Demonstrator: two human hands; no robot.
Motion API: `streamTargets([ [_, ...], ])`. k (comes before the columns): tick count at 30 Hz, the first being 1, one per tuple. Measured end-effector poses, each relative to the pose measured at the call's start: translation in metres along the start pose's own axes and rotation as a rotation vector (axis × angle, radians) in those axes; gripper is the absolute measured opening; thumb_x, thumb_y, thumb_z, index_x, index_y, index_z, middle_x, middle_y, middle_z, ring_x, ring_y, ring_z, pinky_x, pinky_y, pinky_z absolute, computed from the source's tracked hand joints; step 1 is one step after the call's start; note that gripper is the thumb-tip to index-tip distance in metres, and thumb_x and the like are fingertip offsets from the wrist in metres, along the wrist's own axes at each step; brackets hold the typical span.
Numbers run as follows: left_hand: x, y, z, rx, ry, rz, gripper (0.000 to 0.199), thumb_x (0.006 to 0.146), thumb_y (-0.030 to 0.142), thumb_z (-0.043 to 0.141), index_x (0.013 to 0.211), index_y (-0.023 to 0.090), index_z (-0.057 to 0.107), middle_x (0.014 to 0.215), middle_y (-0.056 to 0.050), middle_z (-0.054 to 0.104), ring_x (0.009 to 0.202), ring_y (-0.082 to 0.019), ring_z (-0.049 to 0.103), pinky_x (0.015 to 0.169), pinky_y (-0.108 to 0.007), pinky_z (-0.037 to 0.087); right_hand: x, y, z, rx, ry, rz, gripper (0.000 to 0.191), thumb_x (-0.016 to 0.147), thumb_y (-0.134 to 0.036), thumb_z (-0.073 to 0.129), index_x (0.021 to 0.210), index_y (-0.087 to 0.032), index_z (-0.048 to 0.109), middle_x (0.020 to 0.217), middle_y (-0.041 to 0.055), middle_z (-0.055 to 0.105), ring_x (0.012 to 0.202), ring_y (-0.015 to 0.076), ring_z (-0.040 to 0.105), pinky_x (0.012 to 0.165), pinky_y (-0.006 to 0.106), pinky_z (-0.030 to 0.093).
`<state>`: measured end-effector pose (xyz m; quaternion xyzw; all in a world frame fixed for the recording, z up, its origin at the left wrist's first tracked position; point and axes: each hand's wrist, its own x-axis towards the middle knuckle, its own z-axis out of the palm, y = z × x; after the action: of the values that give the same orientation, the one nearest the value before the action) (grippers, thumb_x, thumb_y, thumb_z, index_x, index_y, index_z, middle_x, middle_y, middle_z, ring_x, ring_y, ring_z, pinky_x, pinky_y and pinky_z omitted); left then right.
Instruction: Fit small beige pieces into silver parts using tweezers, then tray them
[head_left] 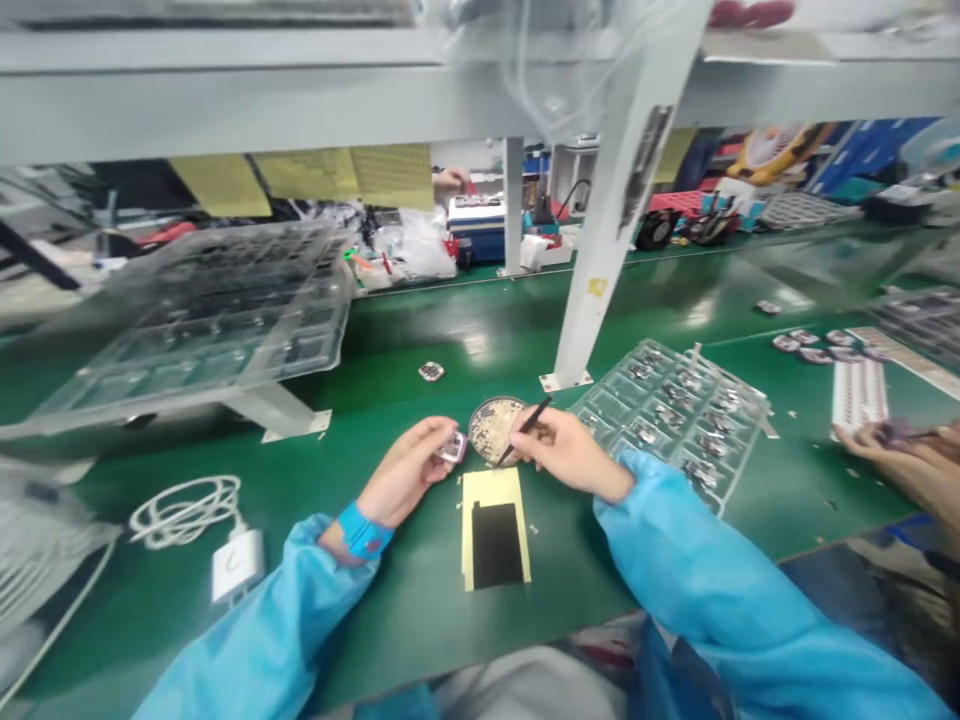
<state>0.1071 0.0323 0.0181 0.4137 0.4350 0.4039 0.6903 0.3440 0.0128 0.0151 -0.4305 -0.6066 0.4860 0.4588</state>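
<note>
My left hand [411, 462] is closed on a small rounded-square device housing [452, 448] with a silver face and a purplish edge. Black tweezers [534, 416] are pinched in my right hand [566, 448], their tips pointing down between the round dish and the yellow sheet. That round dish [480, 412] holds many small pale pieces and lies between my hands. Just below it is the yellow sheet [469, 500] with a black rectangle [498, 545] on it. Whether the tweezers grip anything is too small to tell.
A clear compartment tray [739, 475] with small metallic parts lies right of my right hand. Another housing [431, 372] rests beyond the dish. A white charger [238, 566] with coiled cable lies left. A shelf post [592, 290] stands ahead. Another person's hands [904, 450] work at right.
</note>
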Motion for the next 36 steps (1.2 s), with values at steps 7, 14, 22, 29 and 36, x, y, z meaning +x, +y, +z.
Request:
streamTargets([
  [7,-0.024,-0.011,-0.017,0.446,-0.241,-0.066,0.033,0.080,0.035,0.072,0.106,0.014,0.067,0.082,-0.005,0.070,0.063,-0.013,0.061,0.058,-0.024,0.047,-0.019,0.014,0.027,-0.313,-0.107,-0.080,0.018,0.088,-0.036,0.069,0.094,-0.019,0.073,0.087,0.0032,0.073,0.072,0.0148,0.066,0.063,0.025,0.053],
  [14,-0.023,-0.026,-0.024,0.896,-0.230,0.135,0.026,0.084,0.024,0.058,0.106,0.020,0.073,0.075,-0.002,0.071,0.063,-0.015,0.061,0.057,-0.023,0.041,-0.019,0.018,0.029,-0.353,-0.109,-0.067,0.020,0.090,-0.037,0.066,0.093,-0.018,0.071,0.087,0.0049,0.074,0.073,0.0164,0.068,0.063,0.026,0.055],
  [22,-0.023,-0.031,-0.026,0.904,-0.217,0.165,0.034,0.082,0.022,0.058,0.113,0.021,0.073,0.075,-0.002,0.071,0.059,-0.014,0.059,0.055,-0.023,0.039,-0.021,0.008,0.028,-0.268,-0.045,-0.156,0.012,0.090,-0.031,0.067,0.090,-0.020,0.070,0.088,0.0045,0.073,0.075,0.0165,0.069,0.068,0.028,0.058],
  [29,-0.022,-0.033,-0.026,0.926,-0.193,0.177,0.030,0.080,0.019,0.058,0.106,0.020,0.073,0.073,-0.001,0.070,0.060,-0.014,0.058,0.054,-0.022,0.038,-0.024,0.009,0.031,-0.356,-0.071,-0.393,0.007,0.089,-0.024,0.069,0.095,-0.023,0.073,0.095,0.0046,0.076,0.092,0.0198,0.072,0.087,0.035,0.058],
  [36,-0.023,-0.030,-0.024,0.938,-0.178,0.156,0.030,0.080,0.021,0.060,0.107,0.020,0.074,0.067,0.000,0.067,0.057,-0.013,0.057,0.053,-0.023,0.038,-0.025,0.010,0.032,-0.380,-0.087,-0.402,0.009,0.091,-0.025,0.068,0.098,-0.024,0.073,0.096,0.0053,0.076,0.093,0.0205,0.072,0.086,0.037,0.059],
])
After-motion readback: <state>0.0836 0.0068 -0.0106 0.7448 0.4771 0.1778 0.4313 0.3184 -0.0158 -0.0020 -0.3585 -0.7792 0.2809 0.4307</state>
